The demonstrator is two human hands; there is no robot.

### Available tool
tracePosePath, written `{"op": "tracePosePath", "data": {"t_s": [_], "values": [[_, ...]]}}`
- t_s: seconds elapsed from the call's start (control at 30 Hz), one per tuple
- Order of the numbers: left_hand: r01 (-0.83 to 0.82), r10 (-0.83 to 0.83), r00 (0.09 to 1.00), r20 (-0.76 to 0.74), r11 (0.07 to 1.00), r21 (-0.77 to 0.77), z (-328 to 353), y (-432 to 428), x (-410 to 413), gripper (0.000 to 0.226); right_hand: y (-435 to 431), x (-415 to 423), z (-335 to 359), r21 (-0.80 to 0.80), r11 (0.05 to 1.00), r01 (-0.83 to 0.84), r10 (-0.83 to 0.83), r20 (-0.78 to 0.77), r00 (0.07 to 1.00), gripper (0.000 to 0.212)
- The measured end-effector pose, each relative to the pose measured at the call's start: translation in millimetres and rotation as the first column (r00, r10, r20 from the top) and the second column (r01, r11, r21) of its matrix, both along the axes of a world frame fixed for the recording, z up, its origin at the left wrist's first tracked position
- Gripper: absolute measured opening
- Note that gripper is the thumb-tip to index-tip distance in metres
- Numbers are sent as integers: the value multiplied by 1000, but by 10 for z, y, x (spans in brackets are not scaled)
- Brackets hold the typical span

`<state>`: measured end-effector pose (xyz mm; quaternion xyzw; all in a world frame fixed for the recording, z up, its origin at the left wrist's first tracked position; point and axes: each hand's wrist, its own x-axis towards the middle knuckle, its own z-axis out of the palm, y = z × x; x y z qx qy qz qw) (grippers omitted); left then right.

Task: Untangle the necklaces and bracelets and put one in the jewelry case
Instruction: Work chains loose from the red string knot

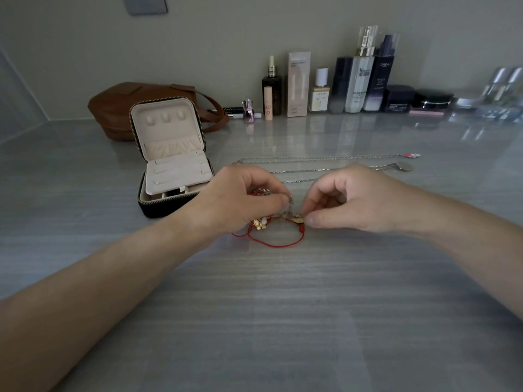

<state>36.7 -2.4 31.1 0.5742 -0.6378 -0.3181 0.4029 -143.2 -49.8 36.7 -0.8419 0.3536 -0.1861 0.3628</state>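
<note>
We see the tangle of bracelets (271, 239) near the middle of the table (283, 321), between both hands. Its red cord loops sag toward six o'clock, with a gold charm (297, 219) on its three o'clock side and a flower charm (259, 224) at nine. The left hand (240, 199) curls over it, thumb and forefinger pinching a pale strand. The right hand (348, 199) pinches narrowly at the gold charm. Two silver necklaces (325, 159) lie stretched at twelve o'clock of the hands, long axes running nine-to-three, pendants at the three o'clock end. The jewelry case (169, 176) stands open at ten o'clock, lid upright. Behind it sits a brown bag (119, 106), and bottles (359, 80) line the wall at one o'clock.
</note>
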Motion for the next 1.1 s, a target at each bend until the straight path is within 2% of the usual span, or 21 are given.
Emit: {"op": "tracePosePath", "data": {"t_s": [0.1,0.17,0.23,0.43,0.57,0.77,0.93,1.1], "values": [[11,-11,1000,7,1000,-17,3,9,-7,21,-7,37,-50,-20,998,52,-49,135,990,10],[23,-23,1000,16,1000,-19,8,13,-14,23,12,73,-92,-41,998,56,-48,165,985,9],[26,-26,999,29,999,-20,4,8,-12,23,34,108,-122,-84,994,70,-55,162,985,5],[-58,58,998,20,998,8,18,12,-7,13,23,79,-92,-159,978,134,-111,147,983,13],[-98,98,994,37,995,-4,9,-11,19,14,31,55,-64,-153,981,119,-99,132,986,19],[-165,167,985,44,986,-35,-33,-68,63,14,6,26,-50,-121,983,136,-120,132,984,11],[-193,194,981,8,980,-47,-18,-80,61,13,-11,22,-63,-129,978,161,-144,131,981,12],[-188,185,975,-123,982,-15,9,-83,55,14,-25,16,-85,-151,976,156,-146,72,987,5]]}}
